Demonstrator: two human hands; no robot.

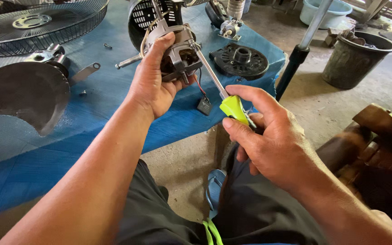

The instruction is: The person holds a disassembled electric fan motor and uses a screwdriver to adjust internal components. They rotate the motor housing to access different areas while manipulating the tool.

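Left forearm extends forward and up from the lower left of the view, wrist slightly bent. The left hand (pixel 153 81) is raised above the blue cloth-covered table (pixel 114 100). Its fingers are curled closed around the grey metal fan motor with exposed copper windings (pixel 178 54), thumb lying up along the near side of the housing. The motor is held clear of the table, its steel shaft (pixel 128 61) pointing left.

Right forearm enters from the lower right, angled toward the centre. The right hand (pixel 268 136) is wrapped shut on the yellow-green handle of a screwdriver (pixel 233 109), thumb pressed along the handle and index finger arched over its top. The screwdriver's metal shank runs up and left; its tip meets the motor's frame near the top right of the housing.

A small black connector (pixel 204 105) hangs on thin wires beneath the motor. On the table behind lie a black round plastic cover (pixel 240 60) and a wire fan guard (pixel 41 25).
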